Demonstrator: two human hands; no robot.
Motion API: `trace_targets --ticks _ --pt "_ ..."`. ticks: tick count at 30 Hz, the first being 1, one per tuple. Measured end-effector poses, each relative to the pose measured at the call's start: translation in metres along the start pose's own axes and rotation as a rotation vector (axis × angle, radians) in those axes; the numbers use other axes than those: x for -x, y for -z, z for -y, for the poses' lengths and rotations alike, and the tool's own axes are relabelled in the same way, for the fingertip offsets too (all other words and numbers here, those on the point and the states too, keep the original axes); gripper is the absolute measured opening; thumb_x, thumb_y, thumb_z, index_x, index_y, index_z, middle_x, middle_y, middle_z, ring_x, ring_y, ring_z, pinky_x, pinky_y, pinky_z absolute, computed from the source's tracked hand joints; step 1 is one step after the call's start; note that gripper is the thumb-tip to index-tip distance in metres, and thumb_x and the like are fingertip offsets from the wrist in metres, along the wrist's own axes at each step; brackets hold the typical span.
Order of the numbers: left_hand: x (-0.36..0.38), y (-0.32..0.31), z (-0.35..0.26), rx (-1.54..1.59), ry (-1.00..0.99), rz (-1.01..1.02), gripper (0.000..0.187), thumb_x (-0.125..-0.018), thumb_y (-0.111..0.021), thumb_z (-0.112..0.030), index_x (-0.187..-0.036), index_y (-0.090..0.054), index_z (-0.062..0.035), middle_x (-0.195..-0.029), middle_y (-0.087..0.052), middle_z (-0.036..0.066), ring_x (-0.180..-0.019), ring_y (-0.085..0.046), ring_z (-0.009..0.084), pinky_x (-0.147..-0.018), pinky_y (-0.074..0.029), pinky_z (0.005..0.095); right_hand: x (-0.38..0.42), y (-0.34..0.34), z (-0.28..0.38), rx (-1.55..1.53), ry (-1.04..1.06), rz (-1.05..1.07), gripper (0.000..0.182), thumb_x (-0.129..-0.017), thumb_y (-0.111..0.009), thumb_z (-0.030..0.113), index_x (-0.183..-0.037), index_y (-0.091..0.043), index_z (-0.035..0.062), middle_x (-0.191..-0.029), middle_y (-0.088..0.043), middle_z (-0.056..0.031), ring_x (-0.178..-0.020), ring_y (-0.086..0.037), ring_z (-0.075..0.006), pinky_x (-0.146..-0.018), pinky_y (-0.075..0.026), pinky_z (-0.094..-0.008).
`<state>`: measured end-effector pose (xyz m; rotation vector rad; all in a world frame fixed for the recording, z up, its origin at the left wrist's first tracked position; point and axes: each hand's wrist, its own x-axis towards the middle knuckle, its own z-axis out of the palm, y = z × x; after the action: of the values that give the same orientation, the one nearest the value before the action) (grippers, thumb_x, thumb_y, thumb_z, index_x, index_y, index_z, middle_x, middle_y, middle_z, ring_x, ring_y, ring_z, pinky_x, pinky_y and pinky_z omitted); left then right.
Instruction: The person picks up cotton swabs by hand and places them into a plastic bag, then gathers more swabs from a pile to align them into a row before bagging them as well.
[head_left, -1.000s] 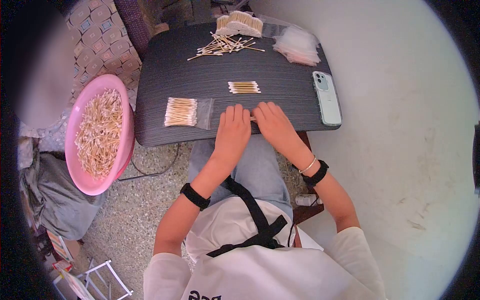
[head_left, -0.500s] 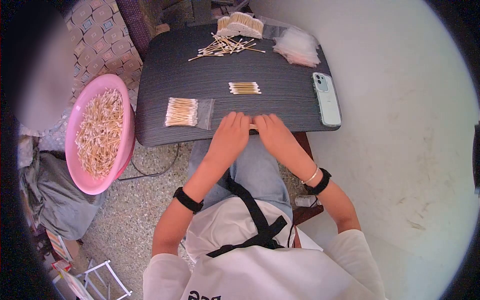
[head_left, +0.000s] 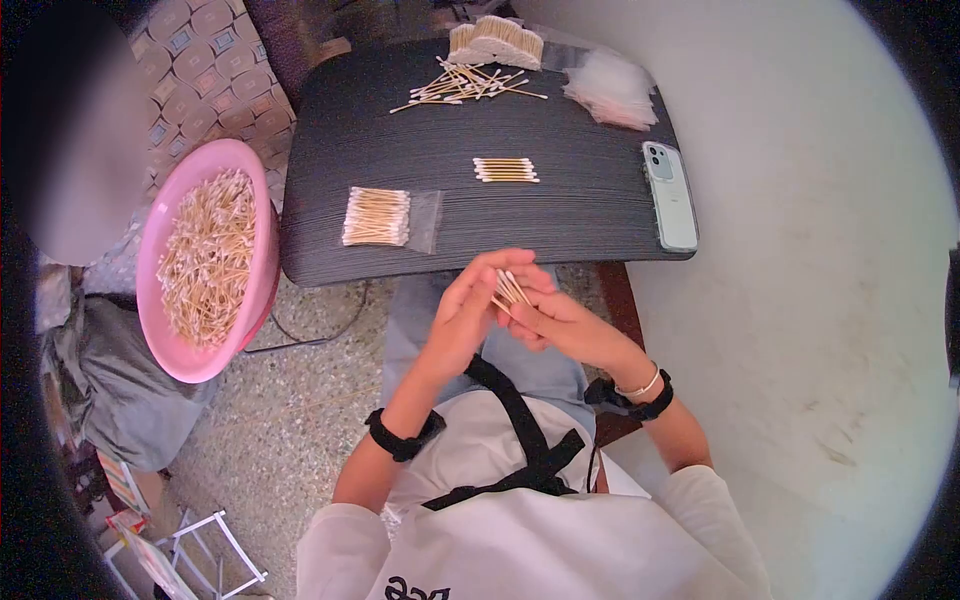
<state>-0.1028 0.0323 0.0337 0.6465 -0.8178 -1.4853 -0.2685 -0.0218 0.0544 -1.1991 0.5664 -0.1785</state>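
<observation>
Just off the table's near edge, my right hand [head_left: 560, 325] pinches a small bunch of cotton swabs [head_left: 512, 287] between thumb and fingers, white tips slanting up. My left hand [head_left: 465, 310] is cupped close against the bunch, its fingers stretched out past the tips; whether it bears any of the swabs' weight is not clear. Beyond the hands, a neat row of cotton swabs [head_left: 505, 170] lies on the dark table [head_left: 560, 220]. To its left is a clear plastic bag [head_left: 425, 222] with a block of packed swabs [head_left: 376, 217] on or in it.
Loose swabs [head_left: 465, 85] lie scattered before stacked swab bundles [head_left: 495, 42] at the table's far side. Clear bags [head_left: 612, 92] and a phone [head_left: 670, 197] are on the right. A pink basin [head_left: 150, 270] full of swabs stands left of the table. A white wall borders the right.
Both hands have drawn back from the table edge toward my body and turned, so the held swabs now show between them. The left hand's fingers have straightened. Table items shift slightly with the camera.
</observation>
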Motion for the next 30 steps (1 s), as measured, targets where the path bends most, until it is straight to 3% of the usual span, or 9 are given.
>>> trace_targets --ticks 4,7,10,16,19,22,25,30 --pt "0.005 -0.008 -0.004 0.143 0.049 -0.112 0.052 -0.107 -0.034 -0.039 -0.136 -0.046 0.0020 -0.091 -0.060 0.008 -0.097 -0.060 0.0216 -0.098 -0.044 0.0364 -0.003 -0.008 -0.011 -0.151 0.013 0.025 0.034 -0.105 -0.043 0.041 -0.097 -0.053 0.0091 -0.076 -0.037 0.0076 -0.063 -0.031 -0.0047 -0.054 -0.029 -0.0221" --pt "0.007 0.002 -0.003 0.351 0.137 -0.072 0.053 -0.107 -0.034 -0.038 -0.136 -0.044 0.0041 -0.080 -0.053 0.004 -0.085 -0.055 0.0190 -0.096 -0.043 0.0345 -0.004 -0.012 -0.008 -0.142 -0.012 0.022 0.034 -0.105 -0.044 0.041 -0.097 -0.053 0.0091 -0.076 -0.037 0.0080 -0.063 -0.031 -0.0050 -0.055 -0.028 -0.0219" --pt "0.006 -0.010 -0.015 0.266 0.185 -0.169 0.051 -0.107 -0.036 -0.036 -0.137 -0.044 0.0035 -0.076 -0.048 0.002 -0.078 -0.051 0.0164 -0.094 -0.042 0.0346 -0.006 -0.013 -0.016 -0.166 0.015 0.032 0.034 -0.106 -0.043 0.040 -0.097 -0.053 0.0086 -0.076 -0.036 0.0080 -0.063 -0.031 -0.0051 -0.055 -0.028 -0.0217" --pt "0.006 -0.001 -0.007 0.210 0.175 -0.029 0.042 -0.106 -0.039 -0.035 -0.129 -0.050 -0.0008 -0.074 -0.043 -0.003 -0.072 -0.047 0.0111 -0.097 -0.041 0.0350 -0.001 -0.019 -0.016 -0.021 0.003 -0.047 0.037 -0.107 -0.038 0.038 -0.098 -0.054 0.0057 -0.077 -0.039 0.0053 -0.065 -0.034 -0.0076 -0.059 -0.031 -0.0226" --pt "0.007 -0.004 0.001 0.104 0.132 -0.092 0.036 -0.106 -0.040 -0.036 -0.118 -0.052 -0.0036 -0.068 -0.037 -0.005 -0.065 -0.044 0.0100 -0.093 -0.043 0.0331 -0.001 -0.021 -0.019 0.032 0.092 -0.021 0.035 -0.108 -0.038 0.034 -0.097 -0.054 0.0046 -0.077 -0.043 0.0041 -0.066 -0.037 -0.0082 -0.060 -0.034 -0.0233" --pt "0.011 -0.007 -0.002 0.058 0.150 -0.106 0.030 -0.107 -0.038 -0.033 -0.113 -0.051 -0.0058 -0.063 -0.034 -0.007 -0.059 -0.038 0.0056 -0.081 -0.046 0.0263 -0.001 -0.028 -0.027 0.186 0.076 -0.040 0.034 -0.108 -0.039 0.032 -0.092 -0.053 0.0058 -0.073 -0.043 0.0053 -0.062 -0.039 -0.0066 -0.056 -0.034 -0.0236" --pt "0.009 -0.013 -0.002 0.125 0.129 -0.226 0.021 -0.107 -0.040 -0.027 -0.109 -0.049 -0.0088 -0.059 -0.030 -0.008 -0.053 -0.031 0.0052 -0.078 -0.045 0.0259 -0.001 -0.031 -0.020 0.055 0.011 -0.026 0.035 -0.108 -0.038 0.033 -0.092 -0.053 0.0055 -0.070 -0.043 0.0045 -0.061 -0.040 -0.0069 -0.056 -0.035 -0.0239" --pt "0.012 -0.004 -0.004 0.326 0.059 -0.237 0.011 -0.105 -0.042 -0.020 -0.109 -0.046 -0.0114 -0.059 -0.027 -0.007 -0.052 -0.029 0.0055 -0.076 -0.045 0.0269 0.000 -0.038 -0.015 -0.084 0.024 0.004 0.035 -0.108 -0.039 0.034 -0.095 -0.053 0.0048 -0.071 -0.043 0.0043 -0.062 -0.039 -0.0065 -0.055 -0.034 -0.0230"
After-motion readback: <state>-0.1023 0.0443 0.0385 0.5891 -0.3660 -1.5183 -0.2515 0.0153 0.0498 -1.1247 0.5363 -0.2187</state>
